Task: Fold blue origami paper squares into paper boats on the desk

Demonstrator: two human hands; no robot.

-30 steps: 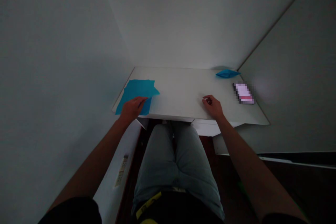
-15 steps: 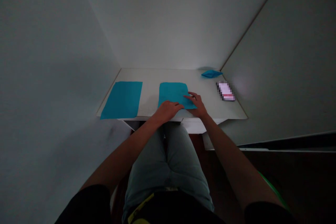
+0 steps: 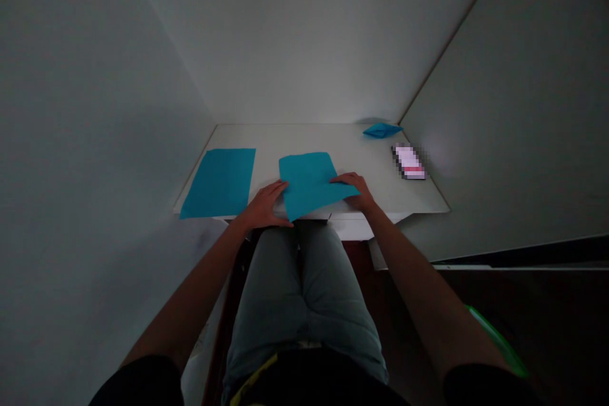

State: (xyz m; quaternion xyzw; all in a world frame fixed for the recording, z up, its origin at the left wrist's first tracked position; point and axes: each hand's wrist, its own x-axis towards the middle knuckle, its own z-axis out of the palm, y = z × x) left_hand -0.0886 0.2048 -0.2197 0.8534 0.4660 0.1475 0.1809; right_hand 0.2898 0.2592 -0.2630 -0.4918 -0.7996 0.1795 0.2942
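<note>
A blue paper sheet [image 3: 311,182] lies at the front middle of a small white table [image 3: 323,138], its near edge raised off the surface. My left hand [image 3: 264,206] grips the sheet's near left corner, fingers curled under the edge. My right hand [image 3: 358,191] holds the near right corner, fingers on top of the paper. A second blue sheet [image 3: 219,181] lies flat at the table's left side, apart from both hands.
A small folded blue paper shape [image 3: 381,130] sits at the far right corner. A phone [image 3: 409,162] with a lit screen lies near the right edge. Walls close in on three sides. My knees are under the table's front edge.
One blue sheet went from the left stack to the table's middle. My left hand shifted from on top of it to its near left corner, and the near edge has lifted.
</note>
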